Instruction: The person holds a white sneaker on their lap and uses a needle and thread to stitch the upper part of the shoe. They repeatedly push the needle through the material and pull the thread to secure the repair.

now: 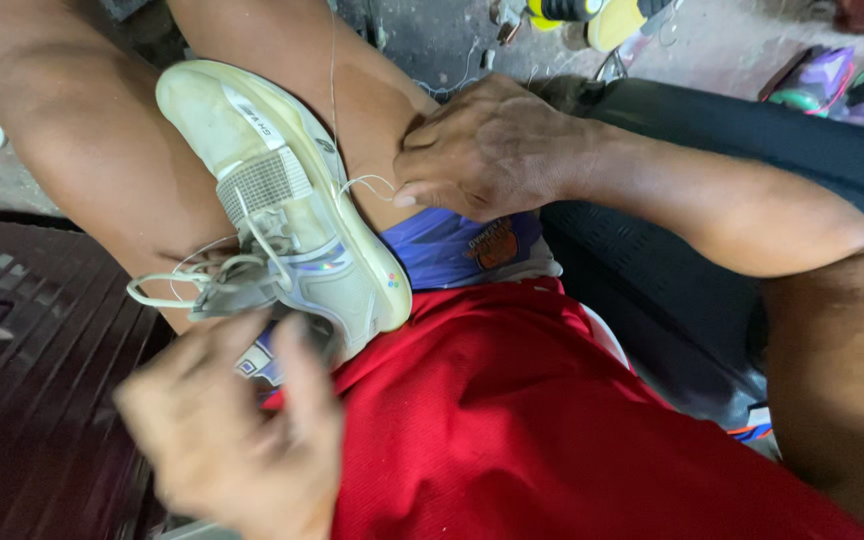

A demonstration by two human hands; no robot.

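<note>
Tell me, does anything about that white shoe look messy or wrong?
Yes. The white shoe lies sideways between the person's knees, its laces loose and tangled. A thin thread runs from its sole edge to the right hand. The left hand is blurred.

Worn white sneaker (287, 205) wedged between bare thighs, on its side.
Toe up-left, heel down-right against red shirt; grimy yellowed sole edge facing right, loose laces spilling left, thin white thread (360, 183) looping off sole edge.
</note>
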